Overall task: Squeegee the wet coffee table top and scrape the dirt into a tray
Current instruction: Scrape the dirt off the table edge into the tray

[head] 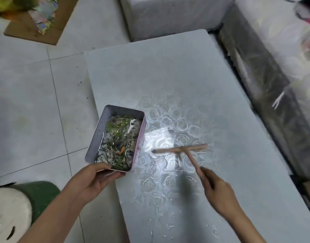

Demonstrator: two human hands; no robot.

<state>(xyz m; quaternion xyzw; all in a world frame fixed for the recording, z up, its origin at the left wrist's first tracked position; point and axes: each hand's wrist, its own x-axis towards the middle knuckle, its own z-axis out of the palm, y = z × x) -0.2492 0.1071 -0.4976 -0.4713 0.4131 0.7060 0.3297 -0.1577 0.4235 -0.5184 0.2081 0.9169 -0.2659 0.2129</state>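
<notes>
My left grip [92, 181] curls round the tray's [98, 135] near end, holding it at the table's [168, 71] left edge, with wet dirt [119, 146] inside. My right grip [219, 192] wraps the squeegee [181, 149] handle, its blurred blade over the table's wet middle.

Table top [185, 76]: grey, smooth, rose pattern in relief; wet and glossy in the near half, matt farther off.
Tray [98, 134]: smooth matt walls, lilac inside, pink outside.
Dirt [119, 142]: wet, gritty.
Squeegee [181, 149]: pinkish, blurred, material unclear.
Floor [27, 111]: pale tiles, faint sheen.
Cardboard [17, 28]: brown, matt.
Sofa [266, 71]: under clear, shiny plastic film.
Toy [8, 207]: white fuzzy plush.
</notes>
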